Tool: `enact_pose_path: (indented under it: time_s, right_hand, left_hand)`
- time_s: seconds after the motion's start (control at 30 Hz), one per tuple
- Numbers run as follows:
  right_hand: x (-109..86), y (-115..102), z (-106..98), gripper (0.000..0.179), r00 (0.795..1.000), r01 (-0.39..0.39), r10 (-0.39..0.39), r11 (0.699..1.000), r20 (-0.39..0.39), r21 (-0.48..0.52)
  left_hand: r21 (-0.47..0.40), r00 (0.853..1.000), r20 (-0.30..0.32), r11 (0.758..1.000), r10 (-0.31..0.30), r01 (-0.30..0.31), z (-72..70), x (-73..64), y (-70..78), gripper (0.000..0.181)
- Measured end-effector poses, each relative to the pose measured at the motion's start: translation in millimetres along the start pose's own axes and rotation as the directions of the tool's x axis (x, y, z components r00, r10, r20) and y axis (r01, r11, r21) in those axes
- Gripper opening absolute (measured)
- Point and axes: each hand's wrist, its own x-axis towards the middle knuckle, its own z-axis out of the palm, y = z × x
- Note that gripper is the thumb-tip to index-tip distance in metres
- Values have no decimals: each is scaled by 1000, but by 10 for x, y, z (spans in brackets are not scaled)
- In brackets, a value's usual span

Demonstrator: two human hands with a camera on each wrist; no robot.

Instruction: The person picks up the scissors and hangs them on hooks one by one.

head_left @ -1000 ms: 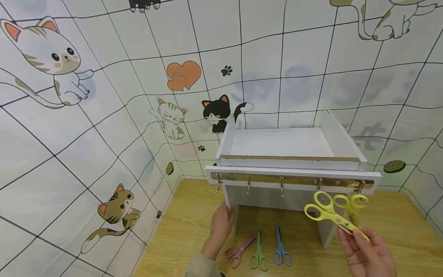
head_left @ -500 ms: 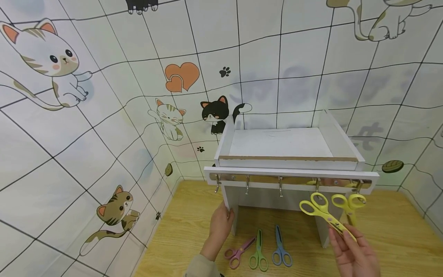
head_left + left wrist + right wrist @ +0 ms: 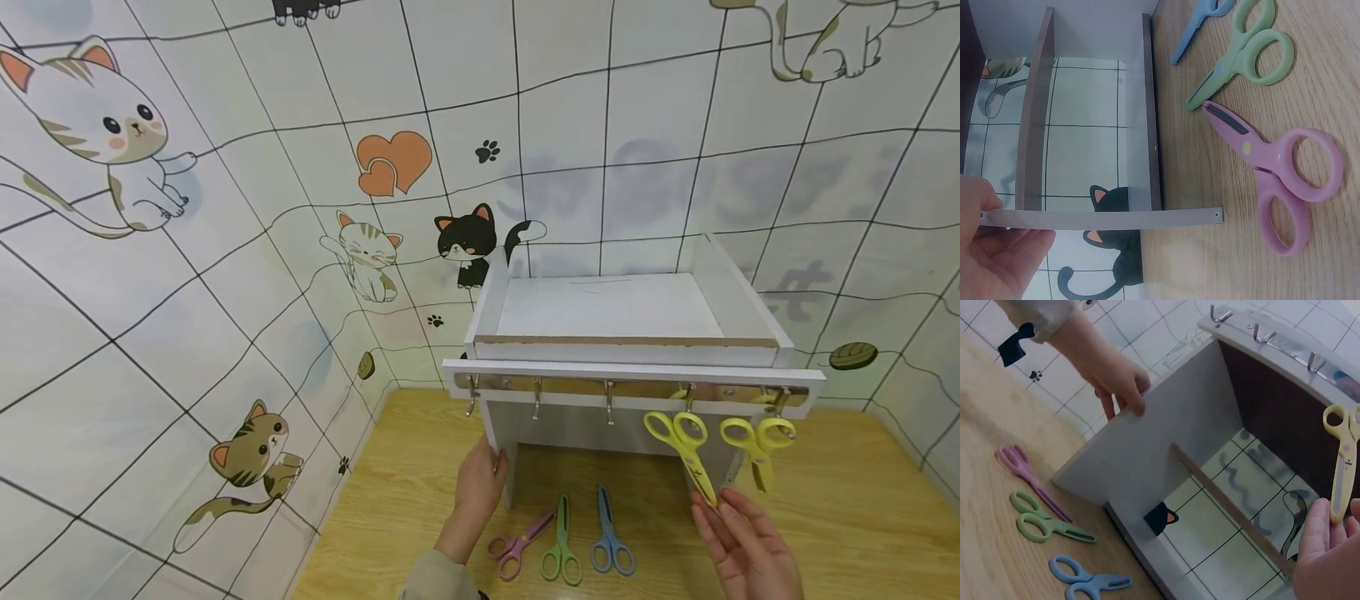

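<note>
My right hand (image 3: 746,542) pinches yellow scissors (image 3: 696,467) by the blade end, handles up. Their finger loops are at the second hook from the right (image 3: 691,396); whether a loop is around it, I cannot tell. Another pair of yellow scissors (image 3: 761,462) hangs from the rightmost hook (image 3: 783,403). On the left, my left hand (image 3: 480,483) grips the edge of the white shelf's side panel (image 3: 1104,219), its thumb and fingers on opposite faces in the left wrist view. The hook rail (image 3: 585,372) runs across the shelf's front.
Pink scissors (image 3: 517,546), green scissors (image 3: 561,542) and blue scissors (image 3: 611,533) lie on the wooden table (image 3: 375,483) before and partly under the shelf. An open-fronted tray (image 3: 607,308) tops the shelf. A cat-printed wall covering (image 3: 315,167) stands behind.
My right hand has moved left with the yellow scissors, which now point more steeply down, their loops closer to the hook. My left hand has stayed at the side panel.
</note>
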Motion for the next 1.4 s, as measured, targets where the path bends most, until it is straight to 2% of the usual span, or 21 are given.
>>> enact_pose_path:
  time_s: [0.1,0.2,0.3,0.4,0.47,0.5,0.57,0.7,0.83,0.9,1.0,1.13,1.27,1.4]
  right_hand:
    - [24,18,-65,32,1000,-24,24,1000,10,-15]
    - [53,57,-141,34,996,-33,34,999,81,-12]
    - [91,109,-220,35,988,-48,55,997,144,-52]
    - [136,160,-303,37,975,-82,110,986,191,-147]
    - [163,189,-354,39,965,-114,167,961,204,-252]
    - [178,205,-377,40,962,-124,194,938,193,-324]
    - [203,233,-411,41,959,-161,250,869,136,-468]
    - [256,294,-429,35,944,-254,328,691,-19,-676]
    - [325,372,-404,20,928,-306,357,554,-111,-774]
    - [368,415,-395,22,920,-326,361,491,-152,-808]
    - [440,469,-408,38,919,-301,362,398,-153,-867]
    - [554,529,-451,47,939,-202,329,281,-104,-938]
    - [679,585,-471,45,955,-140,282,146,-94,-979]
    - [755,630,-448,40,960,-113,256,-10,-111,-994]
  left_hand:
    - [-2,1000,3,1000,0,0,-11,8,8,18]
    - [-6,1000,3,1000,-5,5,-20,15,14,17]
    - [2,1000,1,1000,-2,2,-23,17,14,16]
    - [13,1000,-10,1000,7,-7,-22,15,13,15]
    - [15,1000,-13,1000,8,-8,-23,12,12,14]
    - [14,1000,-15,1000,7,-7,-23,11,12,14]
    - [11,1000,-14,1000,0,0,-22,10,11,15]
    - [11,1000,-13,1000,-1,1,-22,11,9,16]
    - [18,1000,-16,1000,5,-5,-23,11,6,15]
    - [20,1000,-16,1000,6,-5,-24,11,4,15]
    - [20,1000,-15,1000,5,-5,-22,12,0,14]
    - [12,1000,-19,1000,8,-8,-22,14,1,14]
    - [13,1000,-23,1000,10,-10,-18,14,4,13]
    - [15,1000,-21,1000,12,-12,-5,17,4,15]
